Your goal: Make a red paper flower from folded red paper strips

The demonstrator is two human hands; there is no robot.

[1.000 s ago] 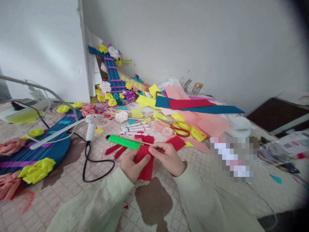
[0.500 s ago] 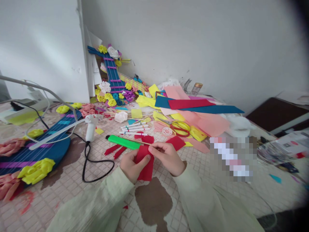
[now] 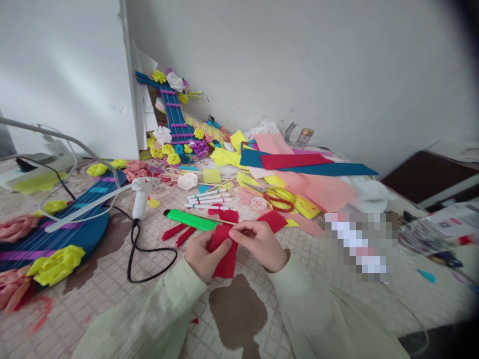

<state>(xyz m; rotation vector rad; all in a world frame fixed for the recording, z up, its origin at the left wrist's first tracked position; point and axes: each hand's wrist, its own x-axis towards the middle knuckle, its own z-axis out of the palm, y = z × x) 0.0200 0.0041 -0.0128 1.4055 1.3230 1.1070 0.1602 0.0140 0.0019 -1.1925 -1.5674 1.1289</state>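
Observation:
Between my hands is a folded piece of red crepe paper (image 3: 225, 263), held upright just above the table. My left hand (image 3: 203, 257) grips its left side, thumb across the front. My right hand (image 3: 260, 244) pinches the upper right edge between thumb and fingertips. Right behind the paper lie a green utility knife (image 3: 191, 219) and a thin wooden stick (image 3: 209, 218). Twisted red paper strips (image 3: 179, 232) rest left of my left hand, and another red paper piece (image 3: 275, 221) lies behind my right hand.
A white glue gun (image 3: 140, 199) with a black cord stands at left, beside a blue paper guitar (image 3: 90, 214) with paper flowers. Several markers (image 3: 207, 199), yellow-and-red-handled scissors (image 3: 279, 197), a tape roll (image 3: 258, 203) and coloured paper sheets (image 3: 318, 187) lie farther back. A second decorated guitar (image 3: 174, 114) leans at the wall.
Almost nothing differs. The red paper has shifted very slightly up and left at its lower end, and my fingers have moved a little along its top edge.

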